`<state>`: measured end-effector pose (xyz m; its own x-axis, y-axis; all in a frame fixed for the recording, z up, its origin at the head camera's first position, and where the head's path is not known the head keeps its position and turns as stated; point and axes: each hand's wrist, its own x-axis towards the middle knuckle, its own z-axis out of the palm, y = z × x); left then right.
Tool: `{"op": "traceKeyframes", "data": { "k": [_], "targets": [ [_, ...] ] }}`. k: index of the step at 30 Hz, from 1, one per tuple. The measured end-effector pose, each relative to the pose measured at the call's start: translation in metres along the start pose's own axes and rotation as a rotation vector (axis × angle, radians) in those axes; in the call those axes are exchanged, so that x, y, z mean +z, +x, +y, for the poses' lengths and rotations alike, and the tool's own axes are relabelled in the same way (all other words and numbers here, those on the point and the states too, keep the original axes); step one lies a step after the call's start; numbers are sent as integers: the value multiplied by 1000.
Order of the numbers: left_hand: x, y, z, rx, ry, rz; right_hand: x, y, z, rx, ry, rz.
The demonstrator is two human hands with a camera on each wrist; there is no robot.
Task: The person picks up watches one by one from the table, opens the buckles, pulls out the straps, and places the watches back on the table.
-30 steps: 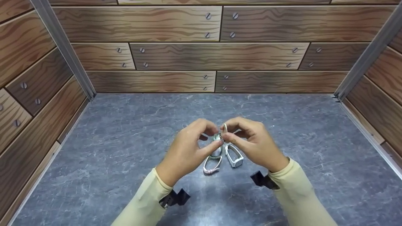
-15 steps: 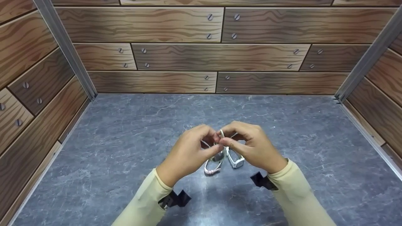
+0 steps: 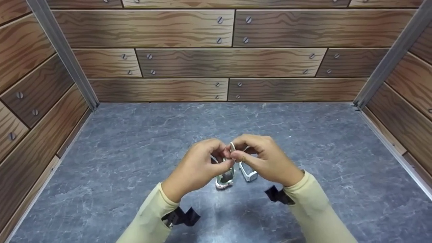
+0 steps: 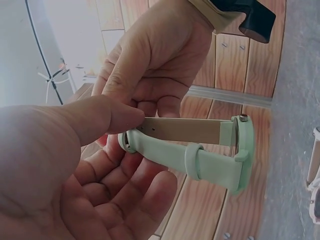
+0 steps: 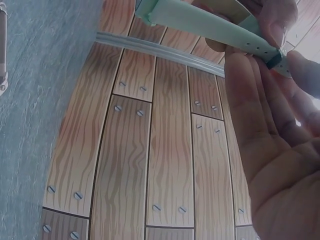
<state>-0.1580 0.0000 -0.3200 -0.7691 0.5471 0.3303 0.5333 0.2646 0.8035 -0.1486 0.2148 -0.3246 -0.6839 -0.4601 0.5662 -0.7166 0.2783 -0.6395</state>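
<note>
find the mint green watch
Near the middle of the head view, the mint green watch hangs by its strap from the left hand and right hand, above the table and left of the white watch.

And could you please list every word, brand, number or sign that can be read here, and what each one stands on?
None can be read in any view.
Green watch: edge-on in the left wrist view, too small in the head view.
White watch: any marking is too small to read.
Pinkish watch: too small and partly hidden.
</note>
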Motion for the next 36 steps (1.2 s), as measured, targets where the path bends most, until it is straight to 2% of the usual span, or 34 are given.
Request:
{"op": "traceKeyframes", "data": {
  "k": [9,15,18,21,25,28,31,36],
  "targets": [
    [-1,0,-1,5,-81,-17,-1,-1,-4,23,61,-26],
    [0,2,-3,-17,-194,-43,-3,-3,-6,37,96,-27],
    [2,2,-3,-22,-225,-26,-4,-3,-6,48,103,-9],
    [4,2,-1,13,-184,36,-6,-4,-6,54,108,22],
    [5,0,3,92,-55,137,-5,-3,-4,60,128,61],
    [6,-2,4,126,12,180,-4,-2,-3,58,122,85],
    [7,-1,4,132,23,199,-4,-3,-3,58,111,93],
    [7,0,3,126,-27,214,-5,-4,-3,47,98,64]
  ]
}}
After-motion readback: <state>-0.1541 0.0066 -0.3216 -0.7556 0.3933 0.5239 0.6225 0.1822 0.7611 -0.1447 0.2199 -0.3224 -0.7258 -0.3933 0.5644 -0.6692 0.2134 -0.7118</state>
